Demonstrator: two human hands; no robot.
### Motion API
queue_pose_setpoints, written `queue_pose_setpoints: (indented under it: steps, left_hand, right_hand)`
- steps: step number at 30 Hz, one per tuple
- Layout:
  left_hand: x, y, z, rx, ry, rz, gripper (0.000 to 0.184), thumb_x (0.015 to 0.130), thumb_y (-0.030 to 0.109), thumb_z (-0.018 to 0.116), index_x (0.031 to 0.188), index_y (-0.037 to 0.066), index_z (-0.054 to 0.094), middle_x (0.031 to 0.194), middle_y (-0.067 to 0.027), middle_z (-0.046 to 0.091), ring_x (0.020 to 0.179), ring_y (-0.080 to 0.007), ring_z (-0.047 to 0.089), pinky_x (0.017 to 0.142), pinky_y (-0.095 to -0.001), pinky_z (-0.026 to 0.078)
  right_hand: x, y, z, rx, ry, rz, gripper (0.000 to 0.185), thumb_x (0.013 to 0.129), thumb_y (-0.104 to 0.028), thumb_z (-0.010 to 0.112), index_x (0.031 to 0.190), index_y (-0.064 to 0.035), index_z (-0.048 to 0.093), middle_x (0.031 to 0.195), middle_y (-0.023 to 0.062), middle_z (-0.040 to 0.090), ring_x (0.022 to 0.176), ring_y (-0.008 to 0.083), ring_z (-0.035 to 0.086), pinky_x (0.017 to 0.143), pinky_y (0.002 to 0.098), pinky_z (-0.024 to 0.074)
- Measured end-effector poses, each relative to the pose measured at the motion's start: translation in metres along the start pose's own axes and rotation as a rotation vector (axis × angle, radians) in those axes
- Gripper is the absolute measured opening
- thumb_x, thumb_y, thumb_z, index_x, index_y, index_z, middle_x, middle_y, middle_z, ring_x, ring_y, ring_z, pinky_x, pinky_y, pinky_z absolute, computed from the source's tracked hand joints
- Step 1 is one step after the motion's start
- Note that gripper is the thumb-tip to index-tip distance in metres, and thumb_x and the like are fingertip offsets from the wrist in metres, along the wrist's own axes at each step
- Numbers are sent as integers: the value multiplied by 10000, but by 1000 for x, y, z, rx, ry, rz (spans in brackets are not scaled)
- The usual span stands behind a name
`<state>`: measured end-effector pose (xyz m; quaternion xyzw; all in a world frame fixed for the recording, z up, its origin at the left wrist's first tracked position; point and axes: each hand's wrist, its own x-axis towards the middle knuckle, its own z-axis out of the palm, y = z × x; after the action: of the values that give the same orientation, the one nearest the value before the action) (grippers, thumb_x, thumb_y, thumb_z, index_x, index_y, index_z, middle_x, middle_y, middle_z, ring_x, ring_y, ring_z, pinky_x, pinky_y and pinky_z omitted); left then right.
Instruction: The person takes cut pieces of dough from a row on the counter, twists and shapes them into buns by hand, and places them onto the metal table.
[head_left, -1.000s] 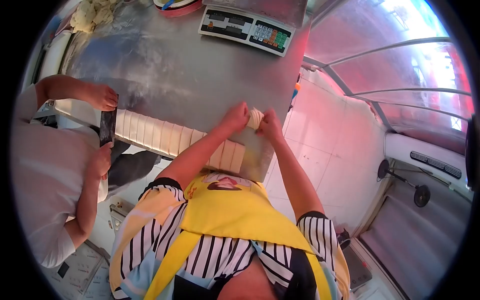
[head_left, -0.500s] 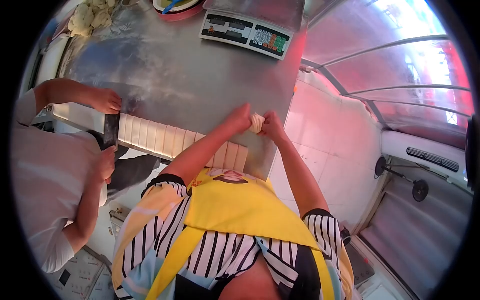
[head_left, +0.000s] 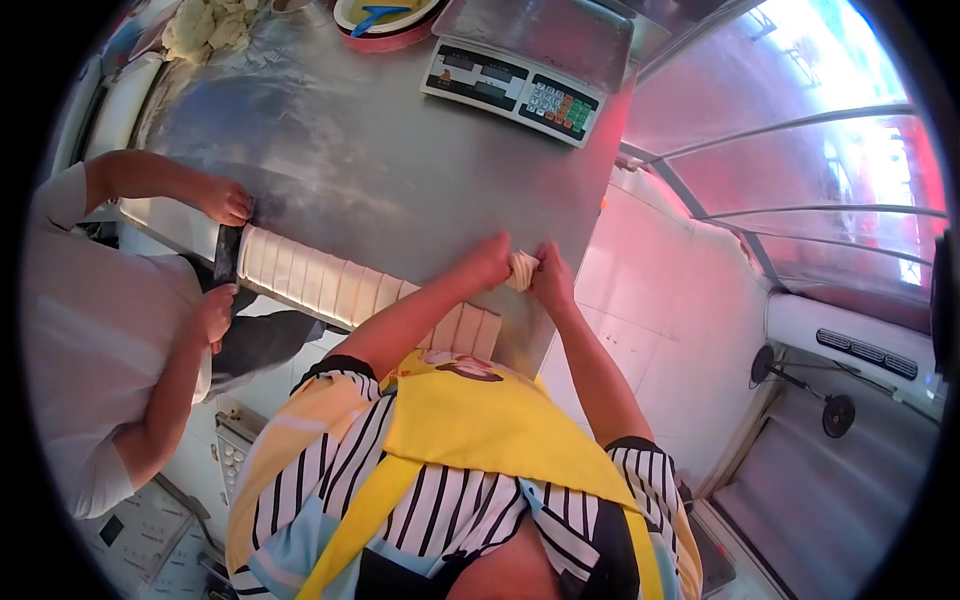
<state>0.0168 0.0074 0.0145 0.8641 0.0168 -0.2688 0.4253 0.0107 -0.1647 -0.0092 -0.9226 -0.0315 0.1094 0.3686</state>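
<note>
A small twisted piece of dough point(head_left: 521, 271) with ridged folds is held between my two hands, above the metal table near its right edge. My left hand point(head_left: 487, 261) is closed on its left side. My right hand point(head_left: 552, 277) pinches the other side with its fingers. Below my left forearm runs a long dough strip point(head_left: 330, 279), cut crosswise into several narrow pieces along the table's front edge. At its left end, a co-worker's hands point(head_left: 226, 202) hold a dark, flat, broad blade point(head_left: 228, 252) across the dough.
A digital scale point(head_left: 510, 92) stands at the back right of the metal table point(head_left: 400, 150). Behind it to the left is a bowl point(head_left: 390, 20) with a blue-handled tool point(head_left: 375, 18). A dough mass point(head_left: 205, 32) lies at the far left. The co-worker point(head_left: 120, 320) stands at my left.
The view has shifted slightly. The dough piece between my hands looks turned and more bunched, and my right fingers have changed position. The co-worker's blade is tilted a little differently.
</note>
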Motion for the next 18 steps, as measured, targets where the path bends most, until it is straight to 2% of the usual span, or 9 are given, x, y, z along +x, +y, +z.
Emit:
queue_pose_setpoints:
  steps: [2,5,8,10,13,16,17,18]
  left_hand:
    - [0,7,-3,-65,-42,-45,316,714,101,662,917,-2,442,724,-221,611,561,-331,628,497,-421,499]
    - [17,2,-6,12,-73,-7,255,747,144,632,889,8,470,776,-221,615,663,-341,640,554,-433,499]
    - [39,33,-32,17,132,86,230,772,199,594,878,18,501,847,-196,630,773,-341,635,636,-434,496]
    - [83,30,-31,78,270,157,167,700,156,627,811,76,532,724,-134,615,701,-334,601,621,-430,463]
    - [103,30,-36,84,173,83,194,678,153,638,821,76,532,706,-139,609,704,-331,603,621,-429,466]
    - [105,39,-40,28,108,-52,230,662,142,652,835,66,521,725,-150,617,714,-318,618,626,-410,483]
    - [109,38,-41,57,131,-7,274,681,161,647,897,54,517,794,-166,620,778,-333,612,671,-415,485]
    - [109,32,-36,85,149,29,321,700,180,642,960,43,513,862,-181,623,842,-348,606,716,-421,487]
  right_hand:
    - [1,0,-4,-38,29,-39,242,717,0,619,870,-58,441,646,100,544,547,200,564,460,335,451]
    - [21,17,5,79,-97,63,235,722,4,630,889,-49,475,661,91,548,561,197,561,466,335,461]
    - [64,38,-2,172,-10,-29,208,735,18,627,891,-21,495,676,94,564,525,181,558,428,318,457]
    - [95,-16,-45,363,-142,318,176,753,26,610,890,3,500,685,97,572,486,162,562,394,294,458]
    - [113,-14,-42,151,-93,313,111,773,-31,581,853,-3,509,662,138,590,461,230,599,378,322,460]
    - [110,-6,-34,261,-22,245,106,785,-31,565,877,-12,514,661,147,587,471,242,609,387,344,472]
    - [106,-10,-39,229,-74,296,222,793,2,582,1004,9,512,757,103,594,563,159,607,451,279,505]
    - [91,-21,-48,359,-33,321,246,791,-8,592,1025,6,515,775,103,594,594,154,606,488,276,510]
